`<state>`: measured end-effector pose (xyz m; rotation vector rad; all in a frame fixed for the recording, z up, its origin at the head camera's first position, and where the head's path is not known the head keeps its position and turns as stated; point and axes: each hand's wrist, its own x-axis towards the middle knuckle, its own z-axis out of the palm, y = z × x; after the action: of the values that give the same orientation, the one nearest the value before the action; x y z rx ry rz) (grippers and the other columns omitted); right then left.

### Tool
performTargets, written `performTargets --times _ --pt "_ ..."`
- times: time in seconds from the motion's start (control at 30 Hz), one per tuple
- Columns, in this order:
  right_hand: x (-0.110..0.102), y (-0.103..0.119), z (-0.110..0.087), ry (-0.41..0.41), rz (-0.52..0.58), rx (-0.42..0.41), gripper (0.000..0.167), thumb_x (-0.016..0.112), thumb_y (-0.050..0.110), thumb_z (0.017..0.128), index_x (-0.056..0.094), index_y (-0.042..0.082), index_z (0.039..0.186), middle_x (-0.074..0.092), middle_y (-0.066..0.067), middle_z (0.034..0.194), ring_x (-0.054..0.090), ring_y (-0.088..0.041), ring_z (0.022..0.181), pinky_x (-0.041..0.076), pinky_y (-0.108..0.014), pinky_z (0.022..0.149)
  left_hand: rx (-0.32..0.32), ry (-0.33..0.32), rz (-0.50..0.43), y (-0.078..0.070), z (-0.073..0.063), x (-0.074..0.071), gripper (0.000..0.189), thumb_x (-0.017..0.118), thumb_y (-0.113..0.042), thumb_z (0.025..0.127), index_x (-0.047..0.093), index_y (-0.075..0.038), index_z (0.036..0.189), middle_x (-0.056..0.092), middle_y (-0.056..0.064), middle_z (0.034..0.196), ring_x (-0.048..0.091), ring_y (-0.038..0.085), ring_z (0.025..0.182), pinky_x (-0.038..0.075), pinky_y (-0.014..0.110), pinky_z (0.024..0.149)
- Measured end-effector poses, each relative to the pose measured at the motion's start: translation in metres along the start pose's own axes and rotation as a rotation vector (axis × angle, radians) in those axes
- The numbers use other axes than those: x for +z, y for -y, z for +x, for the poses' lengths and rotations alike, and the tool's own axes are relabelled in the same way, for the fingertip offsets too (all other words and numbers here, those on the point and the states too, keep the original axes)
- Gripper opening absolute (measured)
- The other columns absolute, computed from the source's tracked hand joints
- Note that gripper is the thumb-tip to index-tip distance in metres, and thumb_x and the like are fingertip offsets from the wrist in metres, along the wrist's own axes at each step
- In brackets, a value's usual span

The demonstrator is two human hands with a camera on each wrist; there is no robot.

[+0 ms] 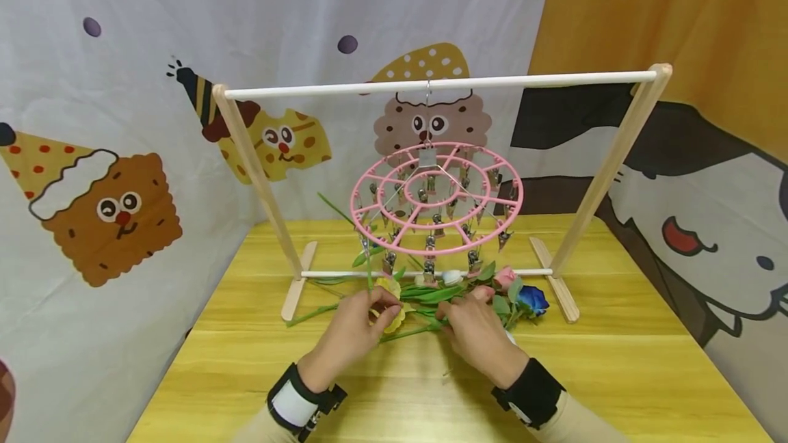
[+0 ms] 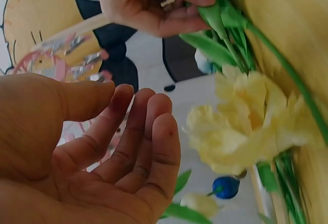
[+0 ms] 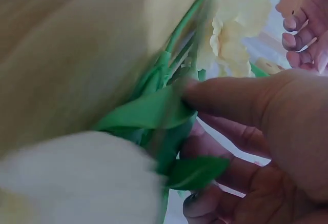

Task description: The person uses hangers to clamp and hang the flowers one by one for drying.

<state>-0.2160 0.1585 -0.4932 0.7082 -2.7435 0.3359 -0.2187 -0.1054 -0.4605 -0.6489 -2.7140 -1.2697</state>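
My left hand [image 1: 352, 329] hovers beside a yellow flower [image 1: 394, 286], its fingers loosely bent with nothing between them. In the left wrist view the ruffled petals of that yellow flower [image 2: 251, 126] stand just beyond the fingertips. The right hand [image 1: 481, 333] pinches a green leafy flower stem [image 3: 159, 108] between thumb and fingers, low over the pile. Around it lie more artificial flowers: a pink rose [image 1: 506, 279], a blue rose [image 1: 533, 300] and a white bloom [image 1: 452, 277]. A large white petal [image 3: 87, 178] blurs across the near corner of the right wrist view.
A wooden stand with a white top bar [image 1: 338, 89] spans the table [image 1: 246, 374]. From the bar hangs a round pink clip hanger [image 1: 431, 249], its metal clips [image 1: 429, 269] dangling close above the flowers. A printed cloth [image 1: 277, 19] hangs behind.
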Motion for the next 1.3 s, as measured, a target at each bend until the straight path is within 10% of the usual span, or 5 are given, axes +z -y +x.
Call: performTargets --times 0.4,1.0,1.3 --pt "-0.014 -0.016 -0.01 -0.009 -0.012 -0.025 0.028 0.097 -0.005 0.085 0.083 0.016 0.098 0.079 -0.001 0.092 0.072 -0.023 0.086 0.063 -0.042 0.084 0.07 0.108 0.028 0.002 -0.001 0.022 0.007 0.081 -0.015 0.112 0.083 -0.014 0.119 0.083 0.002 0.113 0.08 0.017 0.101 0.068 0.025 0.085" --pt "-0.013 -0.044 -0.025 0.033 -0.004 0.132 0.045 0.094 -0.012 0.077 0.073 0.02 0.1 0.074 -0.001 0.098 0.071 -0.038 0.103 0.061 -0.056 0.08 0.105 0.084 0.416 0.03 -0.008 0.026 0.049 0.107 -0.01 0.083 0.082 -0.009 0.125 0.079 0.016 0.128 0.079 0.029 0.107 0.071 0.041 0.086" --pt "-0.013 -0.058 -0.034 -0.021 0.026 0.147 0.044 0.092 -0.013 0.082 0.072 0.021 0.099 0.073 0.001 0.096 0.066 -0.031 0.092 0.057 -0.046 0.071 0.024 0.062 0.408 0.032 -0.007 0.018 0.045 0.105 -0.012 0.087 0.083 -0.011 0.126 0.079 0.016 0.124 0.079 0.029 0.103 0.071 0.045 0.084"
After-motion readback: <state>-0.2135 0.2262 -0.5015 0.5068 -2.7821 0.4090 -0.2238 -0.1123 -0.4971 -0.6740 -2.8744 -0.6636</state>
